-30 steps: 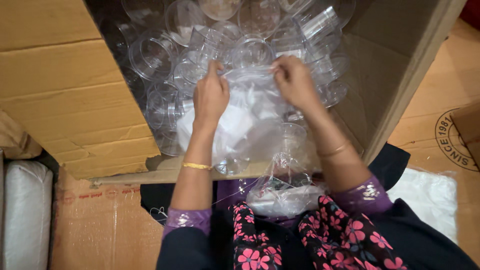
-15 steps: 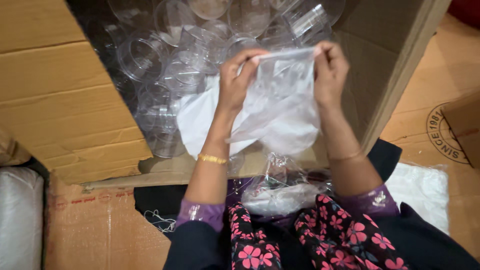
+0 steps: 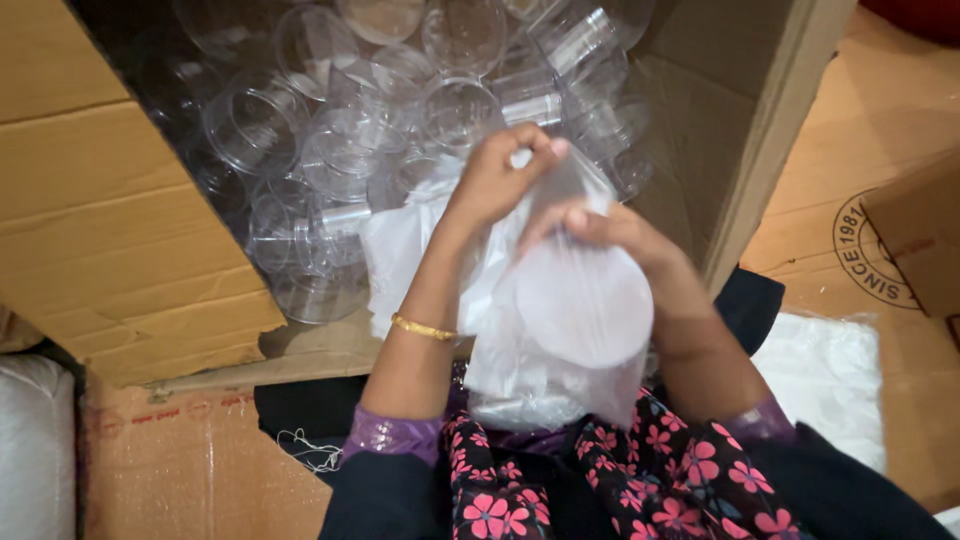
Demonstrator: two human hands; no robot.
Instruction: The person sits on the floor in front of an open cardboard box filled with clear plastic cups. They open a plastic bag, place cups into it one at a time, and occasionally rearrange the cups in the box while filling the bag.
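While both hands are working just in front of the open cardboard box [image 3: 130, 250], the person is holding a thin clear plastic bag [image 3: 560, 330] above the lap. The left hand [image 3: 495, 180] is pinching the upper edge of the bag with closed fingers [image 3: 540, 145], and the right hand [image 3: 610, 235] is gripping the film a little lower, its fingers curled around the bag from the side. Inside the bag a pale round shape is showing, perhaps a stack of lids or cups, but the film is too cloudy to tell.

The bag is probably very light, soft and slippery, and it is crumpling easily, so the best hold seems to be at the mouth, where the film is gathered. The content looks like thin stiff plastic, which could crack if it is squeezed hard.

Many clear plastic cups [image 3: 260, 125] are lying loose in the box, some upright and some on the side. A white sheet [image 3: 395, 250] is lying among them, just behind the bag. At the right, a round dark printed stamp [image 3: 870, 255] is showing on the light brown surface, near a smaller brown carton [image 3: 920, 235]. A white plastic wrap [image 3: 820, 370] is lying beside the right arm, and a taped flat carton [image 3: 180, 470] is lying at the lower left.
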